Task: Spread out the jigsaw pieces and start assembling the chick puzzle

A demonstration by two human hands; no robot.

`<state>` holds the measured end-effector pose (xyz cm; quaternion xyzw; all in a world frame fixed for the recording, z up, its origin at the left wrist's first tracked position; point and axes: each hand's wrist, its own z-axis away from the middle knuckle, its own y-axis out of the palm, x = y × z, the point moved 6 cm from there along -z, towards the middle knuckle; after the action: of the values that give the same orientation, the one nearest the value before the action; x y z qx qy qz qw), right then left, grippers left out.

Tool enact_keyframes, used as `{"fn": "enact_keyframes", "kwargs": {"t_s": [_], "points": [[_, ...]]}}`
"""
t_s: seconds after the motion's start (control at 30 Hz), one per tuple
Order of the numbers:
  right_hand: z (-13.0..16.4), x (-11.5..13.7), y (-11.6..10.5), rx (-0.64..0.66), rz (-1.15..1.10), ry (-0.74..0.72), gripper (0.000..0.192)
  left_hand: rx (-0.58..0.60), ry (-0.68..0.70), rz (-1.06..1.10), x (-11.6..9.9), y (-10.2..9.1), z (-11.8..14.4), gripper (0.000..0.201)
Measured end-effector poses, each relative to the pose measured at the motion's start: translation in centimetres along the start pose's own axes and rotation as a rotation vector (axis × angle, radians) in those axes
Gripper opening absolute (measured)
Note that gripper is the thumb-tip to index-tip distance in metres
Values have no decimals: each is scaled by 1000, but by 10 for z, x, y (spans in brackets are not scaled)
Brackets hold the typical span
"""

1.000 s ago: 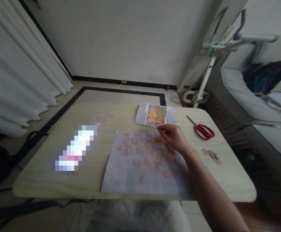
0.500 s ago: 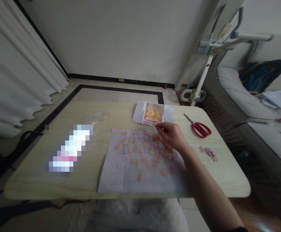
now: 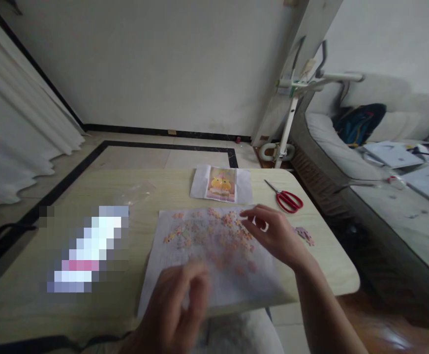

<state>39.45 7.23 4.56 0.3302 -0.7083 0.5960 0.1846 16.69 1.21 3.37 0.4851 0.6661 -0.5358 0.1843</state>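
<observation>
A white printed sheet [image 3: 185,275] lies on the wooden table [image 3: 33,314], strewn with several small pink and orange puzzle pieces [image 3: 203,233]. My right hand [image 3: 275,233] hovers over the sheet's right part, fingers curled apart just above the pieces; whether it pinches one I cannot tell. My left hand [image 3: 173,309], blurred, is raised over the sheet's near edge with fingers loosely bent, nothing visibly in it. Behind the sheet lies a reference picture [image 3: 221,183] of a yellow cartoon figure on white paper.
Red-handled scissors [image 3: 286,198] lie at the table's right rear. A small clump of joined puzzle pieces [image 3: 303,234] sits right of my right hand. A clear plastic bag [image 3: 137,191] lies left of the picture. A sofa [image 3: 365,162] stands to the right, curtains [image 3: 11,128] to the left.
My left hand has come into view over the sheet's near edge. My right hand has drawn back from the picture's edge toward the sheet's right side. The camera tilted down and right.
</observation>
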Motion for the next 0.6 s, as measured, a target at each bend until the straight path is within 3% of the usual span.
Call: {"fn": "enact_keyframes", "kwargs": {"t_s": [0.1,0.2,0.27,0.37,0.5,0.6], "points": [[40,-6,9,71,18,115,15,34,-57,45,26,7,-32,18],[66,-17,21,135,36,204,17,-47,-83,-10,46,1,-66,24],[72,-25,22,131,48,245,17,-115,-100,-13,55,-5,-87,26],[72,-30,18,93,79,269,17,-96,-108,-56,66,-5,-115,25],[76,-20,22,140,108,242,17,-134,-170,-146,85,-6,-140,23],[84,-12,31,159,123,242,16,-88,-177,-245,94,-3,-149,25]]}}
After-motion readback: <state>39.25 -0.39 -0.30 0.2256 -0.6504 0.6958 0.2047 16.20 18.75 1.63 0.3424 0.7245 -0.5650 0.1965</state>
